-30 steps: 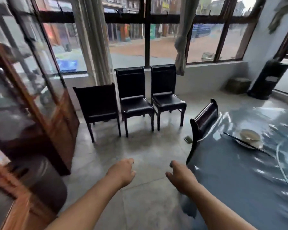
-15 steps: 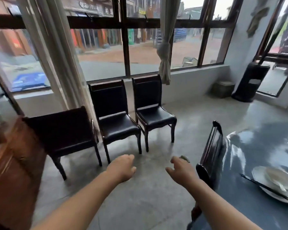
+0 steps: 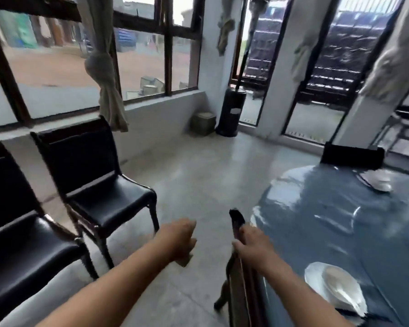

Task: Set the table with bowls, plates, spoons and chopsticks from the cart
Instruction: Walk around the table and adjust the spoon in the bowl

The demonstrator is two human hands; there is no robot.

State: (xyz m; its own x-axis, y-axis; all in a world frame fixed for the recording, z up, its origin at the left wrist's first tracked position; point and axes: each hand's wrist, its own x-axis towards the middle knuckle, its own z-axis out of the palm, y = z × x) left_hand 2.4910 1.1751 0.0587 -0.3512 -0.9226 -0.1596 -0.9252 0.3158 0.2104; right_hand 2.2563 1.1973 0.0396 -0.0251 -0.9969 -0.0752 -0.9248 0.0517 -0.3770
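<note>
Table (image 3: pixel 328 220): round, under a glossy blue-grey cloth, filling the lower right of the view. Near plate (image 3: pixel 313 277): white, on the table's near side, just right of the person's right forearm. Near bowl (image 3: pixel 350 284): white, sitting on that plate; what lies inside it is too blurred to name. Far bowl (image 3: pixel 381 185): white, on the table's far side, sitting on a pale far plate (image 3: pixel 370 178) in front of the far chair (image 3: pixel 352 156), whose dark back rises behind the table edge. Left hand (image 3: pixel 178 241): held out over the bare floor (image 3: pixel 198 173), fingers loosely curled, holding nothing. Right hand (image 3: pixel 253 244): held out against the top rail of the near chair (image 3: pixel 239 286), a dark chair pushed up to the table; whether its fingers grip the rail or only lie beside it cannot be told. Two black padded chairs, one (image 3: pixel 97 180) beside the other (image 3: pixel 14 232), stand at left under the window (image 3: pixel 57 67). A knotted curtain (image 3: pixel 104 74) hangs over the sill. In the far corner stand a black heater (image 3: pixel 232 112) and, just left of it, a small box (image 3: pixel 202 123).
</note>
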